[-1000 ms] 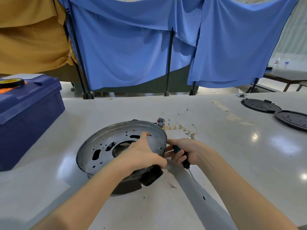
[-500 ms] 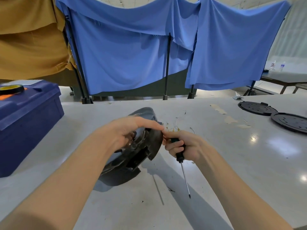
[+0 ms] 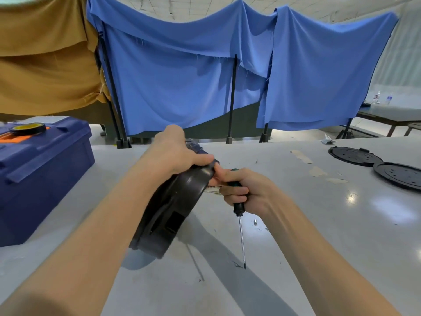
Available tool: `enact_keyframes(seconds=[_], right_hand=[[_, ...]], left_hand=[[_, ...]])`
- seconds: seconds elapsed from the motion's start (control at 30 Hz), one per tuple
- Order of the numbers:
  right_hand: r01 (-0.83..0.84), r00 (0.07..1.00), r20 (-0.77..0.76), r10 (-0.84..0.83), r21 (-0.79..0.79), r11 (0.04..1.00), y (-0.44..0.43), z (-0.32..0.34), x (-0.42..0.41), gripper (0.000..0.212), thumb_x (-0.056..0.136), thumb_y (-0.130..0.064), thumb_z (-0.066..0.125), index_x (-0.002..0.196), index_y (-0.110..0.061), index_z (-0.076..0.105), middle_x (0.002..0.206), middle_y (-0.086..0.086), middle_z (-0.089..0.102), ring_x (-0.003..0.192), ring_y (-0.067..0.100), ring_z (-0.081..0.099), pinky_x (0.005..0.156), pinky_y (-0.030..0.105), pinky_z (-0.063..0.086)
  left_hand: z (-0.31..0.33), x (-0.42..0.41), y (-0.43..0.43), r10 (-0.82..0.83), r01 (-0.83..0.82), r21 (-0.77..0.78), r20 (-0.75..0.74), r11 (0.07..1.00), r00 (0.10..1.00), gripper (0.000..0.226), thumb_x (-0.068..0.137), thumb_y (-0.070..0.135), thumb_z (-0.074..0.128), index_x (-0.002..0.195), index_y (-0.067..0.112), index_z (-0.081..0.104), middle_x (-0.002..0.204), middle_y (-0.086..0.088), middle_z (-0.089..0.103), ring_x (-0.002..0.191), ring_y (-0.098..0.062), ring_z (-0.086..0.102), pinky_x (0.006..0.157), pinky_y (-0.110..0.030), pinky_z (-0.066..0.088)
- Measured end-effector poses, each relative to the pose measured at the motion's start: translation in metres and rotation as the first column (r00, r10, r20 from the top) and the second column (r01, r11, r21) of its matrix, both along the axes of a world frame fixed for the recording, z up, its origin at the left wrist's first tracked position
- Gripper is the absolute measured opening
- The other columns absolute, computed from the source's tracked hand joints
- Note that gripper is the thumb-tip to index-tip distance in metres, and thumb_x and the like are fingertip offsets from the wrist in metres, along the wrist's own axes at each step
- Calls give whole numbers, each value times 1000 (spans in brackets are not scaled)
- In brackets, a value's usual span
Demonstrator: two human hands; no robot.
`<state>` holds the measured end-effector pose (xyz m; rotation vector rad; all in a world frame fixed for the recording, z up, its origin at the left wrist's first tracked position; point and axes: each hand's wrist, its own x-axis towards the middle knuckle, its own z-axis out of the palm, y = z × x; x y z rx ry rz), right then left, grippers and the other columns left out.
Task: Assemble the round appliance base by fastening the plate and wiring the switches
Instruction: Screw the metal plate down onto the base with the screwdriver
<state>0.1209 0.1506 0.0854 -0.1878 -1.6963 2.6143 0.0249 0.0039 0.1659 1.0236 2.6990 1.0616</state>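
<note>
Round base (image 3: 173, 208) on edge in left hand (image 3: 175, 153) (inside hidden), screwdriver (image 3: 239, 215) in right fist (image 3: 248, 192).

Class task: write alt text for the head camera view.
A left hand tips a round appliance base on edge on a grey table; the right hand holds a screwdriver, tip down. A blue toolbox sits left.

Toolbox (image 3: 43, 169) left of base (image 3: 173, 206) — discs (image 3: 376, 165) far right
</note>
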Motion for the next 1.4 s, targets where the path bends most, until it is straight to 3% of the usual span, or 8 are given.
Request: enact_keyframes(seconds=[0.1, 0.27, 0.57, 0.67, 0.8, 0.9, 1.07, 1.4], right_hand=[[3, 1000, 12, -3, -22, 1000, 4, -2, -3, 24, 88, -29, 59, 97, -7, 64, 91, 8, 74, 29, 1, 27, 30, 12, 26], [111, 990, 94, -106, -40, 993, 22, -12, -7, 26, 99, -13, 50, 121, -1, 57, 109, 18, 68, 31, 2, 27, 30, 14, 30], [222, 963, 186, -195, -136, 965, 44, -27, -14, 14, 97, -4, 47, 106, -1, 57, 85, 11, 70, 30, 2, 28, 28, 14, 27], [323, 894, 296, -336, 93, 942, 64, -34, -13, 9, 95, -2, 52, 99, 1, 60, 75, 9, 67, 32, 3, 25, 28, 14, 24], [267, 724, 427, -542, 551, 791, 88, -50, -7, 7, 86, 0, 69, 85, 4, 64, 78, 16, 64, 41, 10, 26, 36, 18, 24], [72, 653, 469, -594, 743, 665, 91, -59, -3, 15, 81, -3, 75, 75, 1, 62, 75, 16, 57, 48, 16, 27, 44, 22, 22], [-129, 648, 440, -621, 868, 480, 83, -62, 0, 49, 74, -20, 85, 52, -5, 44, 32, 2, 42, 24, 16, 28, 35, 12, 23], [-300, 667, 313, -676, 944, 141, 69, -75, -5, 45, 73, -20, 83, 59, -12, 41, 33, -3, 46, 42, 16, 45, 44, 25, 34]], left_hand=[[7, -15, -8, 22, -28, 62, 93, 998, 995, 51, 66, 45, 86, 88, 2, 69, 79, -15, 69, 69, -25, 62, 64, -32, 47], [12, -38, -13, 82, -108, 114, 216, 988, 973, 47, 65, 38, 87, 88, 3, 67, 73, -8, 67, 62, -19, 62, 49, -23, 40], [7, -49, -2, 89, -117, 127, 204, 985, 975, 51, 64, 42, 87, 88, 2, 67, 76, -9, 66, 65, -20, 61, 50, -26, 40], [2, -51, 2, 111, -133, 147, 151, 980, 982, 50, 63, 44, 87, 83, 3, 66, 78, -9, 66, 72, -24, 62, 54, -27, 44], [-4, -50, 9, 170, -174, 154, 38, 973, 985, 62, 63, 51, 85, 91, 1, 61, 87, -12, 62, 74, -24, 57, 51, -30, 37], [-5, -44, 15, 191, -184, 139, -44, 973, 981, 58, 63, 51, 85, 75, 6, 50, 73, -8, 53, 62, -19, 48, 46, -29, 28], [-6, -39, 22, 193, -183, 103, -92, 978, 977, 59, 65, 51, 84, 68, 12, 40, 69, -5, 47, 58, -17, 43, 47, -29, 26], [-6, -35, 26, 172, -166, 82, -72, 983, 982, 61, 66, 53, 83, 89, 5, 53, 80, -8, 54, 74, -26, 53, 51, -30, 33]])
